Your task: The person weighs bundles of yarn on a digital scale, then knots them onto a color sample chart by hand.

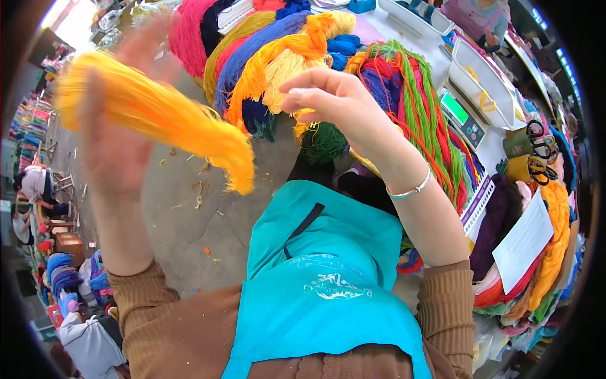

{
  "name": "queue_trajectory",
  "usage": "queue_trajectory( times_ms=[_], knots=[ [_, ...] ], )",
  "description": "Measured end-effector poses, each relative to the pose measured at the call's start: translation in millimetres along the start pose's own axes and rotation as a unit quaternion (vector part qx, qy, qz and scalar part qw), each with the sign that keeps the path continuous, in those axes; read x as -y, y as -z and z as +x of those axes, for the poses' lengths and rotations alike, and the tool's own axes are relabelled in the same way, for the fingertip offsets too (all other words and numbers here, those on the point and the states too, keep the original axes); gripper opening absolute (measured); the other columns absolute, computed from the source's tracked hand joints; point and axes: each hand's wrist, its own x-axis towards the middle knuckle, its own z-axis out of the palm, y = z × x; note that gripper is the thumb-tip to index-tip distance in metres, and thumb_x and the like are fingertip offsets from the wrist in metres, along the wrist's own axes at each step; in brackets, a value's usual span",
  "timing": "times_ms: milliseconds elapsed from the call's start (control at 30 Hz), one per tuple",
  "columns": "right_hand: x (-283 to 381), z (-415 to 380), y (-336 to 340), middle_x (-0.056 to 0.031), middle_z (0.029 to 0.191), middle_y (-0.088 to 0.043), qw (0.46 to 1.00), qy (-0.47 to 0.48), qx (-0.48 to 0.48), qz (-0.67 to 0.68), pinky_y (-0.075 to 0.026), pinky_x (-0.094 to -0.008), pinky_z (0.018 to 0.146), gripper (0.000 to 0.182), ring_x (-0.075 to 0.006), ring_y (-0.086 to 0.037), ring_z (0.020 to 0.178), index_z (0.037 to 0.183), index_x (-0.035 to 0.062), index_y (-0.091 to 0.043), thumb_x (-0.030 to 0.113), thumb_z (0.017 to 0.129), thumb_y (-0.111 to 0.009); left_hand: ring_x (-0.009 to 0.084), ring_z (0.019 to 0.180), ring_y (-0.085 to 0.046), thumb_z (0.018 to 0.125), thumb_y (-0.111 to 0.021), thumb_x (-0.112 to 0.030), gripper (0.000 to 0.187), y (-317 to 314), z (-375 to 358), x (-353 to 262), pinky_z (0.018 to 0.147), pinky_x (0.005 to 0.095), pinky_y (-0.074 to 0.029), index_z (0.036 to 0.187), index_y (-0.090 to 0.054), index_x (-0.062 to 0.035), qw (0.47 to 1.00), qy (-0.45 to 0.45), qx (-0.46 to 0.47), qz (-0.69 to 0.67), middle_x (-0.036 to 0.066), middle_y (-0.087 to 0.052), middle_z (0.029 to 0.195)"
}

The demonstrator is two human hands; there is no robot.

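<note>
A bundle of yellow-orange yarn point(170, 123) hangs across my left hand point(117, 126), its loose end swinging out to the right over the floor. That hand is raised at the left and blurred by motion, so how its fingers close on the yarn is hard to make out. My right hand point(331, 101), with a silver bangle at the wrist, is curved in the air before the table, fingers bent and apart with nothing between them. Behind it lie heaped skeins of orange and cream yarn point(284, 63). Green and red strands point(416, 107) drape over the edge beside it.
A scale point(462, 117) with a lit green display stands at the right, near a white tray point(483, 82), scissors point(541, 170) and a paper sheet point(522, 243). Concrete floor point(196, 234) shows below. People sit at far left; another person point(483, 19) is at top right.
</note>
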Motion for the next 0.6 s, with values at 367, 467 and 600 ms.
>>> queue_trajectory(
  times_ms=[367,467,600],
  knots=[
    [-46,-11,-3,-0.0034,0.095,-0.071,0.995,-0.074,0.016,0.058,-0.053,-0.0243,0.076,0.021,-0.0103,-0.068,0.090,0.108,0.0042,-0.069,0.019,0.094,-0.064,0.0291,0.142,-0.039,0.105,-0.040,-0.041,0.057,73,-56,118,0.116,0.0480,-0.032,0.146,-0.040,-0.0007,0.943,0.170,-0.204,-0.200,0.018,-0.041,0.153],
    [-63,-16,-15,-0.0028,0.094,-0.071,0.996,-0.082,0.014,0.040,-0.051,-0.0219,0.072,0.021,-0.0081,-0.066,0.087,0.109,0.0034,-0.069,0.016,0.093,-0.065,0.0267,0.143,-0.037,0.107,-0.036,-0.040,0.056,58,-61,133,0.115,0.0466,-0.033,0.146,-0.041,-0.0014,0.947,0.197,-0.152,-0.201,0.016,-0.040,0.154],
    [-88,-18,-37,-0.0024,0.096,-0.069,0.996,-0.026,0.022,0.082,-0.050,-0.0218,0.069,0.019,-0.0059,-0.061,0.080,0.107,-0.0019,-0.067,0.010,0.092,-0.067,0.0246,0.137,-0.044,0.107,-0.036,-0.039,0.058,34,-61,156,0.112,0.0428,-0.037,0.149,-0.036,0.0012,0.948,0.248,-0.079,-0.186,0.014,-0.044,0.151]
  ],
)
